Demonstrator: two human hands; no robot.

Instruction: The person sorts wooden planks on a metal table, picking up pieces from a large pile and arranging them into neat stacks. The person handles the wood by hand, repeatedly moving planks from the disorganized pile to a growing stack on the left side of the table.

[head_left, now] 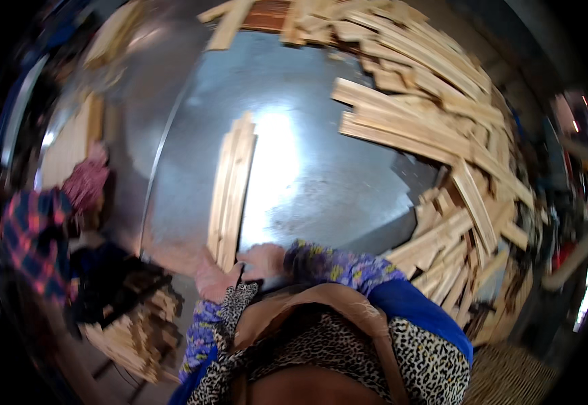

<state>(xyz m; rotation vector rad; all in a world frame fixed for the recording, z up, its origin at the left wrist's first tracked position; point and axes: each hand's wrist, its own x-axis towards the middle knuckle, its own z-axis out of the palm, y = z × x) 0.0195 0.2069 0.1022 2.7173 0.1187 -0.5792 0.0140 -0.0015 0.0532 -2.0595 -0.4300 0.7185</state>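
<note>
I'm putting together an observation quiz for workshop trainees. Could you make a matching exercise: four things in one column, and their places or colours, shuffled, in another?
Things
1. Narrow wooden strips
2. Jumbled wood pile
3. Co-worker's shirt
4. Wearer's right sleeve

Places or colours
A. Dark checks with reddish lines
B. Purplish, flowered
C. Near ends by the left hand and right hand
D. Along the metal table's right side

Pairs: 1-C, 2-D, 3-A, 4-B

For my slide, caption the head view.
Left hand and right hand at wooden strips on a metal table, boards heaped to the right.
</note>
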